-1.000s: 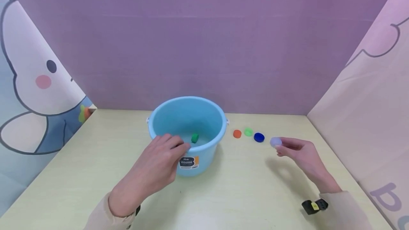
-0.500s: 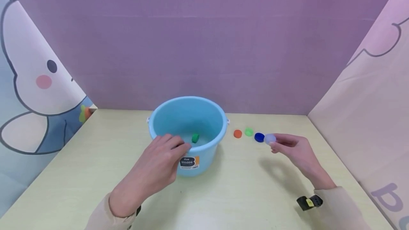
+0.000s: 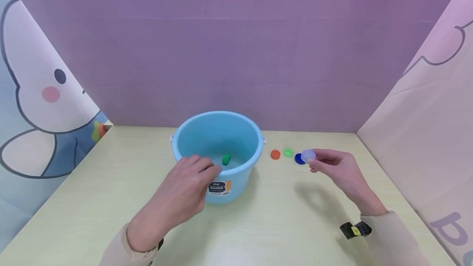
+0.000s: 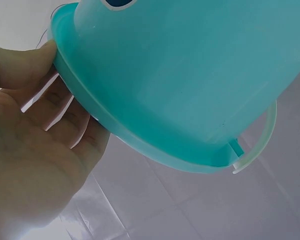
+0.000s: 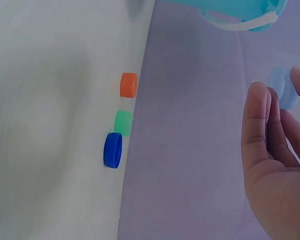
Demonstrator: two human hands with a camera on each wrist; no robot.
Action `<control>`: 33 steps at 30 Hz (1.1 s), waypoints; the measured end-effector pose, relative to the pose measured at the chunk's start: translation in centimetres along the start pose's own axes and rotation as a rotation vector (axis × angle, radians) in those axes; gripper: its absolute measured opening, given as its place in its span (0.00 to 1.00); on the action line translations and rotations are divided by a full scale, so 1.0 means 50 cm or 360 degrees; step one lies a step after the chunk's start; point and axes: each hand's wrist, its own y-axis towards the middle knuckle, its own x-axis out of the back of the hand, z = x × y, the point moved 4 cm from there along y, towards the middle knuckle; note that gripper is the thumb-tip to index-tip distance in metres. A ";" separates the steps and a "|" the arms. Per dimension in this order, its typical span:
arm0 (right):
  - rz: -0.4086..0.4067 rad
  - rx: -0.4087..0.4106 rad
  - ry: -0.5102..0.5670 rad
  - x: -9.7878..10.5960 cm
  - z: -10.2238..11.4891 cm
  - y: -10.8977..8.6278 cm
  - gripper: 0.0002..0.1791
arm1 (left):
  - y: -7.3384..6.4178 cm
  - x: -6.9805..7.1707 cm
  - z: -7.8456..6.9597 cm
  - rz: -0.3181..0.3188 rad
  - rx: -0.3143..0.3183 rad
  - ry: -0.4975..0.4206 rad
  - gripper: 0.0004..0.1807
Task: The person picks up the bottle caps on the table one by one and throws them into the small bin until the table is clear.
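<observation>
At the near rim of a light blue bucket [image 3: 236, 184], my left hand [image 3: 177, 198] holds on, thumb and fingers over the edge; the left wrist view shows that rim [image 4: 92, 107] between them. A small dark green piece [image 3: 226, 159], perhaps a cap, lies inside on the bottom. My right hand [image 3: 340, 171] pinches a pale, see-through bottle cap [image 3: 308, 155] between thumb and fingertips, above the table. In the head view it partly covers a dark blue cap [image 3: 298, 159]. The right wrist view has the pale cap [image 5: 285, 90] upright in the pinch.
A light green cap [image 3: 288, 152] and an orange cap [image 3: 275, 154] lie on the pale table [image 3: 273, 225], in a row with the blue one, right of the bucket. A purple cloth wall [image 3: 236, 52] closes the back; printed cloth walls stand at both sides.
My right hand has moved left and slightly away from me with the pale cap, from beside the blue cap to overlapping it in view. The left hand and bucket stay put.
</observation>
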 end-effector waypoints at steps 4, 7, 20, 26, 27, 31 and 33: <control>0.0010 0.0034 0.0017 -0.008 0.011 0.003 0.25 | 0.000 0.000 -0.001 -0.0006 0.0000 0.0000 0.16; 0.0020 0.0062 0.0026 -0.013 0.020 0.003 0.24 | 0.000 0.000 -0.002 -0.0007 0.0000 -0.0001 0.15; 0.0031 0.0159 0.0107 -0.040 0.065 0.013 0.22 | 0.001 0.000 -0.001 0.0005 0.0007 -0.0008 0.16; 0.0025 0.0196 0.0140 -0.051 0.085 0.017 0.22 | 0.000 -0.001 0.000 0.0008 0.0014 -0.0009 0.16; 0.0025 0.0204 0.0138 -0.052 0.089 0.018 0.22 | 0.000 -0.001 0.000 0.0008 0.0015 -0.0008 0.16; 0.0027 0.0237 0.0111 -0.059 0.102 0.020 0.21 | 0.000 -0.001 0.001 0.0009 0.0016 -0.0005 0.16; 0.0024 0.0251 0.0087 -0.062 0.110 0.021 0.21 | 0.000 -0.002 0.001 0.0013 0.0017 -0.0007 0.16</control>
